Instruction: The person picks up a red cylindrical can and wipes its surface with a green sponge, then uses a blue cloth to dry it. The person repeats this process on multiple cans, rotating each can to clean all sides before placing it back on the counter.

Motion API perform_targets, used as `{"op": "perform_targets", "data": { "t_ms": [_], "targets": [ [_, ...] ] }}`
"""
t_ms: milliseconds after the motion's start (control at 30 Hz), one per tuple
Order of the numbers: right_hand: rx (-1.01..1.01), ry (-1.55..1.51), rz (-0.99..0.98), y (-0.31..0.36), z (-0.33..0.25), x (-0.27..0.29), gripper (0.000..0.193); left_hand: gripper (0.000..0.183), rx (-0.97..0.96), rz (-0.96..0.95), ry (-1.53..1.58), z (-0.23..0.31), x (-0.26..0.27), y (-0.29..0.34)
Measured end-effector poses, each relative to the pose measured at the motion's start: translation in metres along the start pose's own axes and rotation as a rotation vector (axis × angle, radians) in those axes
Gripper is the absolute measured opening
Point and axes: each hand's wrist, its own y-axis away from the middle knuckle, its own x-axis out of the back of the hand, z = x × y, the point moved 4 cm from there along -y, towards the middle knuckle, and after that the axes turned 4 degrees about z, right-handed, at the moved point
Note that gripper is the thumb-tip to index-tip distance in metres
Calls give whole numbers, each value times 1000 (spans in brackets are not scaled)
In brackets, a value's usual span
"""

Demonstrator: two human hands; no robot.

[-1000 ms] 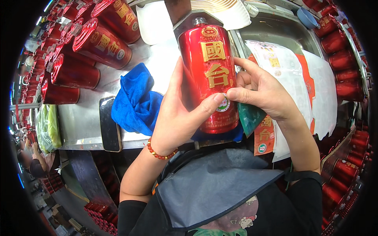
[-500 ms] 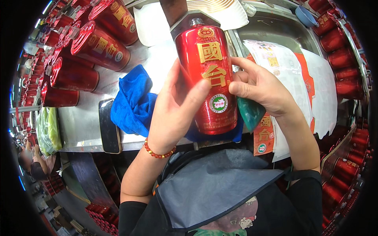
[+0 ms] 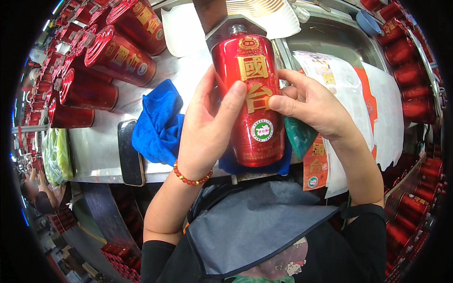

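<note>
A glossy red bottle with raised gold lettering and a round green-and-white sticker lies tilted before me, its clear neck up against a metal bracket. My left hand wraps the bottle's left side, thumb along the front beside the lower gold character. On the right side, my right hand is closed against the bottle, its thumb tip pressing the edge of that character. Its other fingers are curled and partly hidden. A blue cloth is under the bottle's base. Below my right hand is a dark green piece, kind unclear.
Left on the metal table are several red bottles, a crumpled blue cloth and a phone. Label sheets are stacked at right, before a metal basin with a blue bowl. More red bottles line the right.
My right thumb has moved left and lower onto the gold character. My left thumb has shifted slightly up and left. The bottle sits a little lower in view.
</note>
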Motion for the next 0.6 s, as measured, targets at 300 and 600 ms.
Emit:
{"op": "perform_targets", "data": {
  "t_ms": [300, 600],
  "targets": [
    [-23, 14, -14, 0, -7, -2, 71, 46, 9, 57, 26, -2, 5, 1],
    [44, 216, 99, -17, -38, 10, 69, 72, -88, 149, -173, 8, 10, -28]
  ]
}}
